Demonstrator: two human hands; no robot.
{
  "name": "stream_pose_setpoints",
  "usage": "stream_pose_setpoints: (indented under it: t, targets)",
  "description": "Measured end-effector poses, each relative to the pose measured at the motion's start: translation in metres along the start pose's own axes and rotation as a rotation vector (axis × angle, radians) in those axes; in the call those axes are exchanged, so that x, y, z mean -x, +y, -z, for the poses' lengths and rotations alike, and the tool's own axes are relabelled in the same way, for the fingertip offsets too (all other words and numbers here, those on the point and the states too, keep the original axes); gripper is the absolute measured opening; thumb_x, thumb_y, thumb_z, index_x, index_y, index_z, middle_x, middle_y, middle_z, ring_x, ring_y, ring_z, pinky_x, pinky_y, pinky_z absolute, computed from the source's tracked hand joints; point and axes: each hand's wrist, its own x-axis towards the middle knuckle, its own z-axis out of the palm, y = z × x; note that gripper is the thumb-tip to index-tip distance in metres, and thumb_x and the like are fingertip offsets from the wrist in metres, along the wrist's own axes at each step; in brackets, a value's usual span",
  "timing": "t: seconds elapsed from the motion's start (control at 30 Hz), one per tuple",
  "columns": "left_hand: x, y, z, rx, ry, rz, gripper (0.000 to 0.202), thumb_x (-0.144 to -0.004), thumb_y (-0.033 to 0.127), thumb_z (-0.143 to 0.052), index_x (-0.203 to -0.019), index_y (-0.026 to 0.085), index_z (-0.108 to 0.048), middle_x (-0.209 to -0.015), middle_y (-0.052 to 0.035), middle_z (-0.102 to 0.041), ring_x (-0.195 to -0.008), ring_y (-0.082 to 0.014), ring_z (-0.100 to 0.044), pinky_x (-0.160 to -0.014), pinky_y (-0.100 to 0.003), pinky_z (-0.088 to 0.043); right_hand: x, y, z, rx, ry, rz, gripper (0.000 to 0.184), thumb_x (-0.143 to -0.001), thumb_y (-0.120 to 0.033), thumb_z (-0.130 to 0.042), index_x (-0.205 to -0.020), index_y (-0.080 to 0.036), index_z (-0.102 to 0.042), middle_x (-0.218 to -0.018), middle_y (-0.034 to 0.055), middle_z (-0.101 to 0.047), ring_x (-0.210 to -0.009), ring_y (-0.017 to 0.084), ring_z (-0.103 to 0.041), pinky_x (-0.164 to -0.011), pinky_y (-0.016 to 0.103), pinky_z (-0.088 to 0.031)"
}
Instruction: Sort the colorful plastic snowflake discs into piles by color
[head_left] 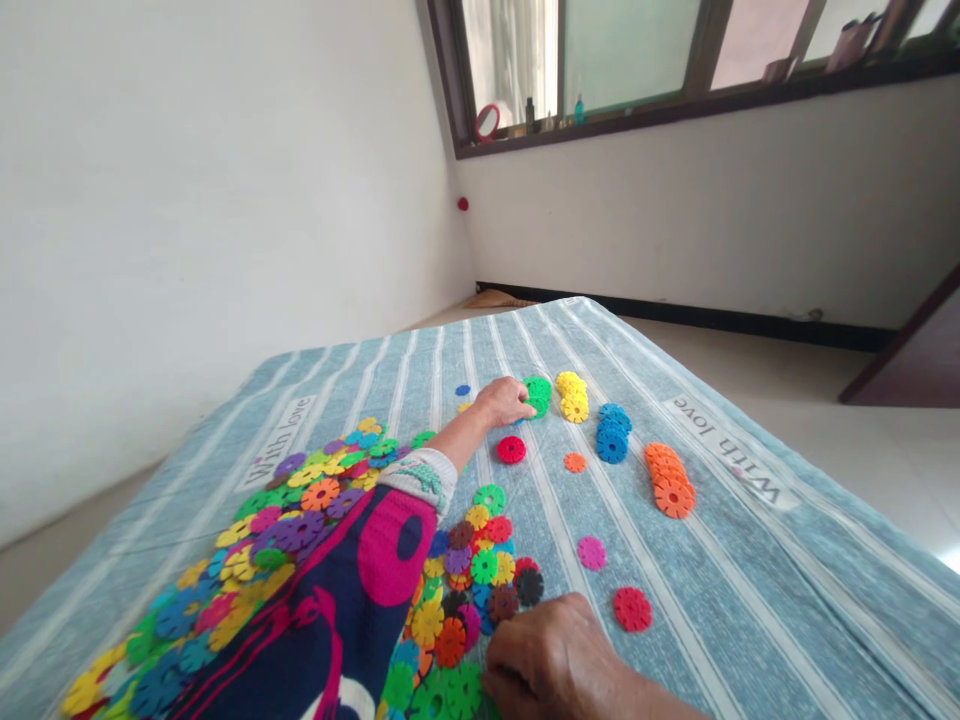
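Observation:
My left hand (504, 401) reaches far across the striped blue bed cover (757, 600), fingers closed around the near edge of a green disc stack (539, 391). My right hand (553, 655) rests at the bottom of the view, fingers curled down into the edge of the mixed pile of colourful snowflake discs (300, 510); what it grips is hidden. Sorted stacks lie beyond: a yellow stack (573, 395), a blue stack (613, 432) and an orange stack (668, 480). Single red discs (511, 450) (632, 608), a pink disc (591, 552) and an orange disc (575, 462) lie loose.
The cover carries "With love" labels (731, 452). White walls rise left and behind. A window sill (675, 105) holds a small red mirror and bottles. Bare floor lies beyond the bed's right edge, with a dark wooden piece (911, 350) at far right.

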Motion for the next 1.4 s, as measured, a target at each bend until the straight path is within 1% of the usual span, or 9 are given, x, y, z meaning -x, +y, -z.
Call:
stream_pose_setpoints:
  t: [0.2, 0.33, 0.5, 0.73, 0.87, 1.0, 1.17, 1.3, 1.4]
  targets:
    - [0.0, 0.004, 0.003, -0.08, 0.019, 0.042, 0.011, -0.064, 0.033, -0.07, -0.066, 0.022, -0.069, -0.065, 0.0001, -0.065, -0.07, -0.0183, -0.061, -0.059, -0.025, -0.037, 0.0, -0.001, 0.002, 0.002, -0.004, 0.002, 0.014, -0.074, -0.023, -0.057, -0.061, -0.02, -0.052, -0.055, -0.005, -0.06, -0.046, 0.007, -0.047, -0.047, 0.026, -0.016]
    - [0.004, 0.002, -0.002, -0.092, 0.049, 0.063, 0.019, -0.066, 0.032, -0.072, -0.081, 0.021, -0.072, -0.08, -0.0018, -0.07, -0.078, -0.0194, -0.063, -0.063, -0.025, -0.04, 0.0, -0.004, 0.006, -0.026, -0.009, -0.002, 0.013, -0.074, -0.024, -0.058, -0.063, -0.02, -0.053, -0.056, -0.0054, -0.061, -0.047, 0.007, -0.049, -0.048, 0.024, -0.018]
    - [0.011, -0.006, -0.002, -0.071, 0.053, 0.09, 0.029, -0.071, 0.031, -0.069, -0.097, 0.02, -0.072, -0.08, -0.0007, -0.071, -0.078, -0.0177, -0.065, -0.065, -0.024, -0.043, -0.001, -0.006, 0.007, -0.014, -0.018, -0.019, 0.014, -0.073, -0.022, -0.057, -0.061, -0.019, -0.051, -0.056, -0.0046, -0.061, -0.047, 0.007, -0.05, -0.048, 0.025, -0.017]
    - [0.021, -0.013, 0.0, -0.054, -0.025, 0.126, 0.026, -0.069, 0.031, -0.073, -0.092, 0.019, -0.072, -0.08, 0.0002, -0.07, -0.078, -0.0179, -0.065, -0.068, -0.026, -0.045, -0.002, -0.004, 0.011, -0.046, -0.041, -0.024, 0.012, -0.072, -0.02, -0.055, -0.062, -0.02, -0.05, -0.058, -0.0045, -0.062, -0.049, 0.007, -0.051, -0.047, 0.025, -0.016]
    - [0.025, -0.013, 0.001, -0.034, -0.057, 0.15, 0.019, -0.076, 0.032, -0.072, -0.081, 0.015, -0.067, -0.079, -0.0004, -0.067, -0.076, -0.0162, -0.063, -0.073, -0.031, -0.048, 0.0, -0.004, 0.011, -0.081, -0.033, -0.021, 0.011, -0.07, -0.017, -0.056, -0.061, -0.019, -0.05, -0.057, -0.0047, -0.062, -0.049, 0.007, -0.052, -0.047, 0.024, -0.018]
    - [0.032, -0.017, 0.001, 0.02, -0.056, 0.221, 0.022, -0.085, 0.034, -0.066, -0.083, 0.013, -0.062, -0.077, 0.0002, -0.063, -0.069, -0.0126, -0.059, -0.067, -0.029, -0.051, 0.003, -0.006, 0.006, -0.087, 0.044, -0.022, 0.013, -0.07, -0.015, -0.054, -0.059, -0.018, -0.049, -0.055, -0.0054, -0.062, -0.049, 0.006, -0.054, -0.049, 0.024, -0.019]
    - [0.051, -0.036, 0.012, 0.096, -0.01, 0.304, 0.022, -0.088, 0.033, -0.062, -0.085, 0.012, -0.062, -0.076, 0.0008, -0.062, -0.065, -0.0109, -0.059, -0.062, -0.026, -0.051, 0.007, -0.004, 0.001, -0.085, 0.088, -0.034, 0.015, -0.075, -0.019, -0.053, -0.06, -0.019, -0.051, -0.055, -0.0035, -0.062, -0.052, 0.007, -0.058, -0.05, 0.025, -0.021]
    - [0.075, -0.063, 0.034, 0.079, 0.064, 0.382, 0.021, -0.089, 0.032, -0.062, -0.085, 0.011, -0.063, -0.079, -0.0002, -0.063, -0.071, -0.0123, -0.061, -0.066, -0.028, -0.053, 0.009, -0.002, 0.005, -0.148, 0.015, -0.021, 0.019, -0.08, -0.023, -0.051, -0.062, -0.02, -0.053, -0.056, -0.0031, -0.061, -0.05, 0.007, -0.056, -0.049, 0.023, -0.022]
    - [0.099, -0.087, 0.053, 0.014, 0.088, 0.488, 0.022, -0.089, 0.033, -0.062, -0.085, 0.012, -0.063, -0.081, -0.0007, -0.064, -0.074, -0.0137, -0.062, -0.069, -0.03, -0.053, 0.01, -0.002, 0.007, -0.144, 0.028, -0.025, 0.019, -0.081, -0.025, -0.05, -0.063, -0.02, -0.055, -0.057, -0.0029, -0.061, -0.051, 0.007, -0.055, -0.05, 0.024, -0.023]
